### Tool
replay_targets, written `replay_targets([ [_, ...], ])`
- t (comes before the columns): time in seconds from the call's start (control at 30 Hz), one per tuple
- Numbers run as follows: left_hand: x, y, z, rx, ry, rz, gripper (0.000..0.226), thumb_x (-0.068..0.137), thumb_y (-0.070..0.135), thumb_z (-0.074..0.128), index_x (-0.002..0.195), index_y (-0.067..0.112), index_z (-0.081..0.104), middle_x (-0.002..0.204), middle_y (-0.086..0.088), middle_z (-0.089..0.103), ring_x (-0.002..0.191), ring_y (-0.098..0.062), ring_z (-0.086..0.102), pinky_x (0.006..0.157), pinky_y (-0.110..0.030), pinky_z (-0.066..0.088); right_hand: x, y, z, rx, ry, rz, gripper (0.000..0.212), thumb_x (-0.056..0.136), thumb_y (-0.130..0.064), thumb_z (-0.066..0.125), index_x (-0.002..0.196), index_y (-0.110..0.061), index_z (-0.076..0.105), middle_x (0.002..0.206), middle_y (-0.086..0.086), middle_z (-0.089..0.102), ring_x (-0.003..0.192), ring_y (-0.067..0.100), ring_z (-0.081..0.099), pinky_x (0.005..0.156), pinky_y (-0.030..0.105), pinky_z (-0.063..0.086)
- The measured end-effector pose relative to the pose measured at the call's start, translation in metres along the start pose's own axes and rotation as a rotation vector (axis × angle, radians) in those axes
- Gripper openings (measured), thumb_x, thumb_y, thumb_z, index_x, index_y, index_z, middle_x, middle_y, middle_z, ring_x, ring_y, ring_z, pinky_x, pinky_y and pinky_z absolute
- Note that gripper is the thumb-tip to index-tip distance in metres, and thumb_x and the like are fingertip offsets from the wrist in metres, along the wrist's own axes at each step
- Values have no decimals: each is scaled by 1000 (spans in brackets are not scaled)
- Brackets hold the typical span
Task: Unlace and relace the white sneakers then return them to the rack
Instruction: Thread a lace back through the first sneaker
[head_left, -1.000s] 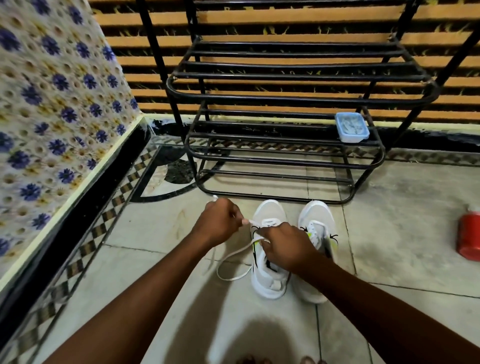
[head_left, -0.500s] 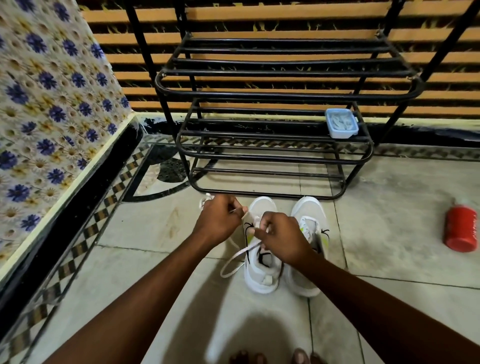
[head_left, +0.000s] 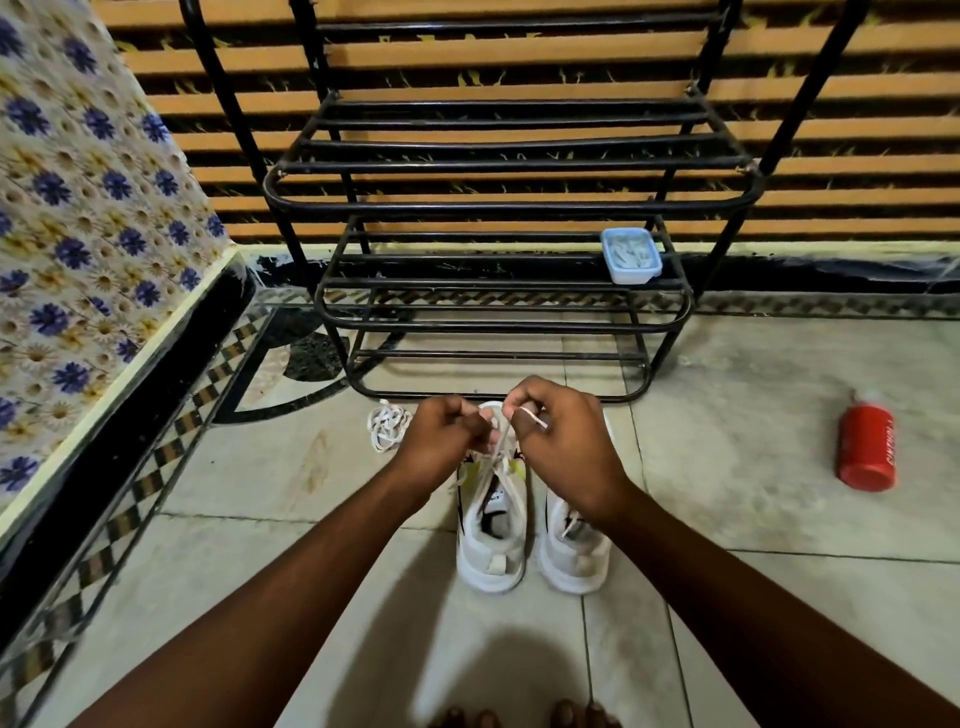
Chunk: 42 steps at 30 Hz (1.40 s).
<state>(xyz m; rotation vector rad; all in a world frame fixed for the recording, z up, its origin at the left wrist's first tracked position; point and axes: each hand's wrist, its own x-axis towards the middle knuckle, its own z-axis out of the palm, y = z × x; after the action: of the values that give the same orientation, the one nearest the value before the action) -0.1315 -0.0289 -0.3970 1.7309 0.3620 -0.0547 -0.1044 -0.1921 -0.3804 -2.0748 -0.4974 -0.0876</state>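
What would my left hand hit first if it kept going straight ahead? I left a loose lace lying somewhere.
Probably the rack's bottom bar. The left hand points that way, and the loose lace lies off to its left, though depth is unclear.

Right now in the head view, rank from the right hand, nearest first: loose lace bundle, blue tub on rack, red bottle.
From the right hand:
1. Loose lace bundle, on the floor just past the left hand.
2. Blue tub, up on the rack's lower shelf.
3. Red bottle, lying far right on the floor.
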Motion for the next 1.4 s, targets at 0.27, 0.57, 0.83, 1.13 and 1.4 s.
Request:
replay_targets([
  [0.27,-2,8,4,-134,-129,-84,18,105,16,56,89,9,60,81,-3,76,76,-11,74,74,-31,48,9,8,-11,-7,11,8,12,86,-12,67,77,-19,72,76,-9,72,75,4,69,77,25,53],
  [0.57,-2,-4,-4,65,-219,154,8,89,1,76,83,3,80,80,-4,74,79,-15,70,76,-25,55,10,38,-3,107,-165,132,15,88,-12,72,95,-21,82,91,-12,78,90,1,71,91,34,57],
  [0.83,7,-19,-8,166,-104,212,3,84,6,84,83,9,84,90,-2,78,91,-18,74,88,-37,59,11,43,-1,92,-239,87,4,84,-19,80,81,-23,79,77,-13,74,74,0,67,69,22,47],
  [1.13,9,-22,-7,76,-17,211,23,98,14,70,85,-3,76,81,-18,76,75,-19,70,76,-36,55,7,42,14,-337,-150,-86,4,85,-20,69,87,-23,68,89,-9,61,89,14,58,75,35,53],
  [1.4,18,-34,-5,231,-82,153,35,92,-8,55,100,18,77,82,-2,78,76,-19,74,75,-31,55,1,41,22,-431,-76,-173,6,83,-19,69,88,-16,67,93,-2,62,97,21,56,64,40,56],
])
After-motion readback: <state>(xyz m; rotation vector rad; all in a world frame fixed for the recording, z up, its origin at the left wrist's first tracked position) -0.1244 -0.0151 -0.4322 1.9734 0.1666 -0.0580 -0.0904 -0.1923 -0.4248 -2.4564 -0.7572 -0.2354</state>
